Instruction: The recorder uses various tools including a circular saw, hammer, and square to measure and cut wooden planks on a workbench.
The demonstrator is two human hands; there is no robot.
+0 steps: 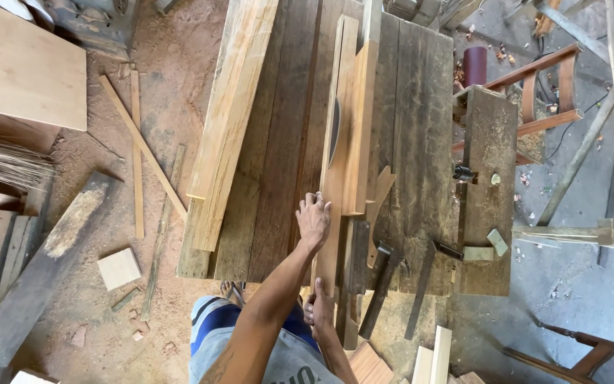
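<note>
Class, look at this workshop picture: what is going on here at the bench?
A person stands at a dark, weathered plank workbench, seen from above. Their left hand presses flat on a long pale wooden strip lying lengthwise on the bench, while the right hand grips the strip's near end. A circular saw blade rises through the bench beside the strip. Pale timber planks are stacked to the left; a dark hammer lies to the right.

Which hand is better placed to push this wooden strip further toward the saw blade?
Probably the right hand: it grips the near end of the wooden strip, in line behind it. The left hand lies flat further up, closer to the saw blade, better suited to steadying.
</note>
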